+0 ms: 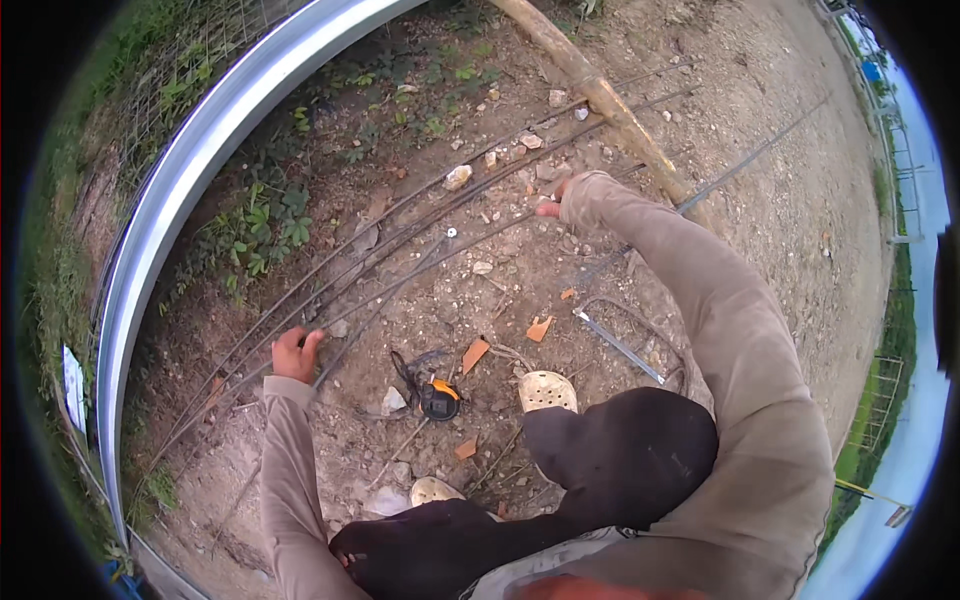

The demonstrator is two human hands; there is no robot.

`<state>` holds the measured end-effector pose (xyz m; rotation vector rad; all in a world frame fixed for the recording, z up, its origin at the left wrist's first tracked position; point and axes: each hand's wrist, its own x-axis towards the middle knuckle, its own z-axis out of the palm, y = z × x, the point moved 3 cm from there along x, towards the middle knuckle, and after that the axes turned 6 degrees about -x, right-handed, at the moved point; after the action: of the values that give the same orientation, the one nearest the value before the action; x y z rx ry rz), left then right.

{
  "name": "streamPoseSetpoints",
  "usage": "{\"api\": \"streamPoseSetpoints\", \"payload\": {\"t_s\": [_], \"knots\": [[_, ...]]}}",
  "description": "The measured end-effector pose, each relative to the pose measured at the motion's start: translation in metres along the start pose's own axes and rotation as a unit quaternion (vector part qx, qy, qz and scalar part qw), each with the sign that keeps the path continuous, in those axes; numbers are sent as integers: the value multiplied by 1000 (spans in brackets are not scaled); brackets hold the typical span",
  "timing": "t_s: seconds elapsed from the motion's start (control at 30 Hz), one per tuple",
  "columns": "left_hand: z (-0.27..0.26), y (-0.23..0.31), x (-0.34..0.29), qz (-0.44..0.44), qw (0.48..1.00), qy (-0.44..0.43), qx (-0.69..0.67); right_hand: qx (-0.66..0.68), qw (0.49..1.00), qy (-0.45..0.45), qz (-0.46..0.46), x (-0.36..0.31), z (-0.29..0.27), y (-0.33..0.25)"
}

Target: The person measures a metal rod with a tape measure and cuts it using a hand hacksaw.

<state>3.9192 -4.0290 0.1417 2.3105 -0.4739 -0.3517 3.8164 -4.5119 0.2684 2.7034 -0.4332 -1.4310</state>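
Left hand (pixel 293 356) curls, pinching a thin metal rod (pixel 500 231) | right hand (pixel 553 200) meets it farther along, sleeve (pixel 670 235) obscuring the grip, unclear | rod spans dirt (pixel 610 370) between silver beam (pixel 160 213) and tape measure (pixel 439 402)

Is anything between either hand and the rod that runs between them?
Nothing visible: the left hand and right hand are right at the rod, though their grip is unclear. The tape measure lies aside, nearer the shoes.
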Motion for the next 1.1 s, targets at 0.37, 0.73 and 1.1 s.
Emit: {"api": "streamPoseSetpoints", "payload": {"t_s": [0.37,0.73,1.1], "knots": [[-10,-75,39,59,985,-58,151,-3,996,73,-48,30,-15,-28],[3,-24,6,10,986,-95,135,-116,941,311,-62,50,42,14],[-13,18,-34,-118,971,-159,132,-122,967,217,-60,39,5,-5]]}}
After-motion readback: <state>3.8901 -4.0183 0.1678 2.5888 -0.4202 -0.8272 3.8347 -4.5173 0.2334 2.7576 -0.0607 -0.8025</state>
